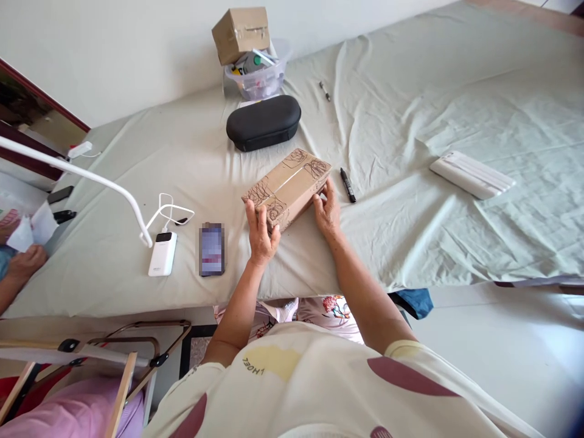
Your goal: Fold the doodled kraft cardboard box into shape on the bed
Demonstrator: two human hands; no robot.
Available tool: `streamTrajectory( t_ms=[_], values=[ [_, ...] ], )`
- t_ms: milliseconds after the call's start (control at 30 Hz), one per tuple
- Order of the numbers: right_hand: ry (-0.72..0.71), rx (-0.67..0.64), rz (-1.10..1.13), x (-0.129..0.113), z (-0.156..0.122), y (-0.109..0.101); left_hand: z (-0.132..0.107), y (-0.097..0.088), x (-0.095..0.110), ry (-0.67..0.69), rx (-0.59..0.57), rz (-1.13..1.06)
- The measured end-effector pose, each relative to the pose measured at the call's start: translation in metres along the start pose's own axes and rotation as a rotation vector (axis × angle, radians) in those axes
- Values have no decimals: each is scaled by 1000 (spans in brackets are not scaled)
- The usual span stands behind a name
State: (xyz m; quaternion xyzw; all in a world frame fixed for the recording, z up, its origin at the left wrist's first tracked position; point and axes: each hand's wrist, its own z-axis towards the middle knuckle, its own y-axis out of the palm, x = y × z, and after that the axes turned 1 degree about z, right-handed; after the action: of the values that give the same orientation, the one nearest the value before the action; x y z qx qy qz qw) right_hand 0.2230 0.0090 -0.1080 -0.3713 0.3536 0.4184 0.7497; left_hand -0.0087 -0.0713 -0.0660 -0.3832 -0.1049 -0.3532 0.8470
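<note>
A taped cardboard box [292, 182] with black scribbles on its top lies on the pale green sheet [410, 152] in front of me. My left hand [261, 232] grips its near left corner, thumb up along the side. My right hand [326, 210] presses against its right end, fingers closed on the edge. A black marker [347, 184] lies just right of the box.
A black oval case [263, 122] sits behind the box, with a clear tub [258, 82] and a small carton [240, 33] further back. A phone [212, 249], a white power bank [163, 253] with cable and a white flat device [472, 174] lie on the sheet. Another person's hand [22, 264] shows at the left edge.
</note>
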Motion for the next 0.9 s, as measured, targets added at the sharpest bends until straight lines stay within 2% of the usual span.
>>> streamTrajectory(
  t_ms=[133,200,467,733,900],
  values=[
    [78,-30,-21,-9,0,0,-20,15,-11,-277,-24,-48],
    [94,-29,-51,-12,0,-1,-25,19,-12,-337,-37,-55],
    [118,-63,-105,-9,-1,-1,-22,18,-16,-374,-11,-126],
    [120,-63,-137,-11,-1,-2,-21,17,-17,-414,63,-155],
    [142,-39,-21,-16,-15,-7,-20,17,-13,-427,148,-167]
  ],
)
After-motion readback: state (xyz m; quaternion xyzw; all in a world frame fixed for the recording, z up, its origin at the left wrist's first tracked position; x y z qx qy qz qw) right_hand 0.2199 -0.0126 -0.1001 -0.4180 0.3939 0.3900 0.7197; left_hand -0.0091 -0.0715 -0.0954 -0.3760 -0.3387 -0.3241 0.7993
